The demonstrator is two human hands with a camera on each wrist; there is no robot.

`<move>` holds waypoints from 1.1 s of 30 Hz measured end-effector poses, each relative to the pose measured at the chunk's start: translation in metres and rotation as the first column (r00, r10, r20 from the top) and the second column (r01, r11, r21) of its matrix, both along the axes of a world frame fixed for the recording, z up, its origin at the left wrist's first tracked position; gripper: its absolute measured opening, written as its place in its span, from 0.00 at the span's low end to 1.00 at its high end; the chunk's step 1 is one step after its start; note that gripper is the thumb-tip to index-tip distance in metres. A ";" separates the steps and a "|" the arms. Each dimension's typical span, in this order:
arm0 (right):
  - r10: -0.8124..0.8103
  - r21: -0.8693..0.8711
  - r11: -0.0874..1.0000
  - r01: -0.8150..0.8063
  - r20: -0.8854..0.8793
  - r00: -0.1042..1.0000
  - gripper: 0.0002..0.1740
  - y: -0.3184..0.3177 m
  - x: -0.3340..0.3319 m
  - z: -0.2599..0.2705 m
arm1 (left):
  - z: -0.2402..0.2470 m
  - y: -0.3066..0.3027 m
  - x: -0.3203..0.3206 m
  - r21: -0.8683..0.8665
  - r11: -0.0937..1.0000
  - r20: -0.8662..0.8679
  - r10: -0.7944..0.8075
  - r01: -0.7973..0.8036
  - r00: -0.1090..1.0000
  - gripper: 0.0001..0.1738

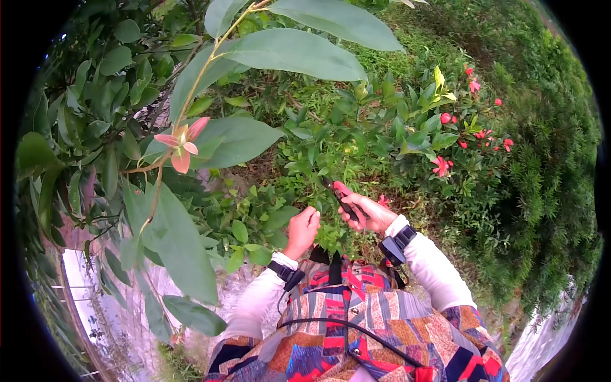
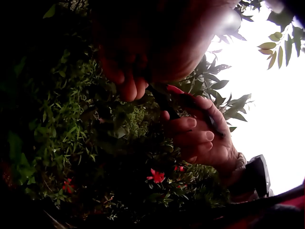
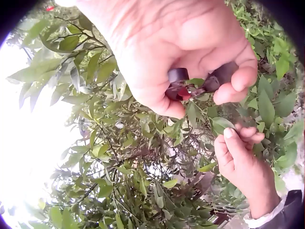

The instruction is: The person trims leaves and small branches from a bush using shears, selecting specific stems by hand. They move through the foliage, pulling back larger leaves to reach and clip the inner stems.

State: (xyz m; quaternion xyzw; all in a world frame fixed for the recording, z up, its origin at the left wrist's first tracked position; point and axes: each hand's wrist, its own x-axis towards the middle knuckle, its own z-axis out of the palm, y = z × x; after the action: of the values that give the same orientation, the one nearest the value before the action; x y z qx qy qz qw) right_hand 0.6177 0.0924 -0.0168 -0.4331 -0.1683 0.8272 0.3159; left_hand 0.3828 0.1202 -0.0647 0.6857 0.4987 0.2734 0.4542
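Pruners (image 1: 347, 205), red and black, lie in the right hand (image 1: 374, 215), its fingers curled round the handles, the tip pointing forward and to the left among greenery. The left hand (image 1: 302, 230) is just beside them, apart from the tool—thumb and fingers together, pinching a leaf (image 3: 221, 125), as the right wrist view shows. Leafy stems (image 1: 328, 232) rise between the hands. Ahead and to the right, red flowers (image 1: 440, 167) dot a bush. A branch (image 1: 202, 83) with pinkish young leaves (image 1: 181, 145) hangs at upper left, across the head view.
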 end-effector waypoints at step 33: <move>0.054 -0.152 0.732 -0.664 0.985 -0.167 0.35 0.041 -0.026 0.045 | 0.025 0.013 0.000 -0.095 0.995 0.121 0.039 -0.028 0.992 0.12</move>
State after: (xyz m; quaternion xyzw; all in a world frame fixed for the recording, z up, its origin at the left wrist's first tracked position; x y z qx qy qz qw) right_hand 0.5914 0.1333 0.0280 -0.7280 -0.6319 0.2546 -0.0767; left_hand 0.3823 0.1328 -0.0398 0.6372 0.4936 0.2989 0.5109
